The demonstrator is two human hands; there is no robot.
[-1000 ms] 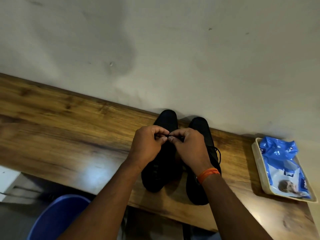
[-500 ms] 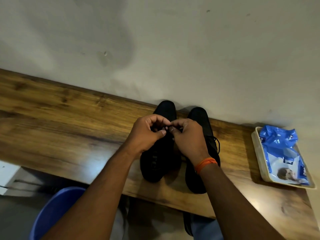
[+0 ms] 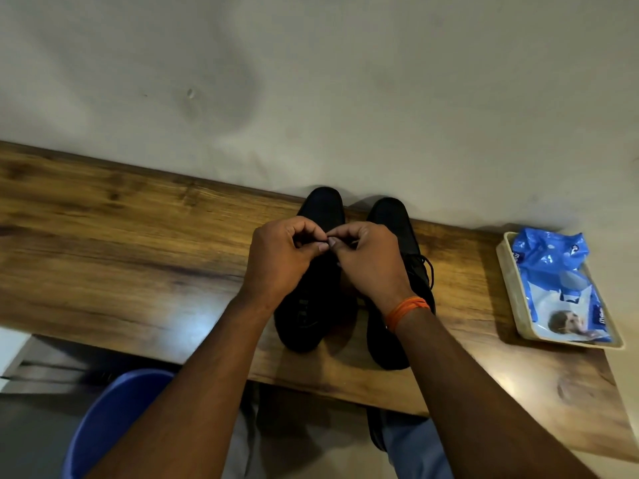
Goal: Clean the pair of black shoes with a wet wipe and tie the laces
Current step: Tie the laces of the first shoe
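Two black shoes stand side by side on the wooden table, toes against the wall: the left shoe (image 3: 311,319) and the right shoe (image 3: 397,219). My left hand (image 3: 280,261) and my right hand (image 3: 370,261) meet above the left shoe, thumbs and forefingers pinching its black lace between them. The lace itself is mostly hidden by my fingers. A black lace loop (image 3: 427,267) shows on the right shoe. An orange band circles my right wrist.
A cream tray (image 3: 508,292) at the table's right end holds a blue wet wipe pack (image 3: 556,281). The wooden table (image 3: 121,243) runs along a grey wall. A blue bin (image 3: 110,423) sits below the table's front edge on the left.
Both hands stay pinched on the left shoe's lace; the fingertips have shifted slightly. The camera has tilted a little, so the scene sits differently in the frame.
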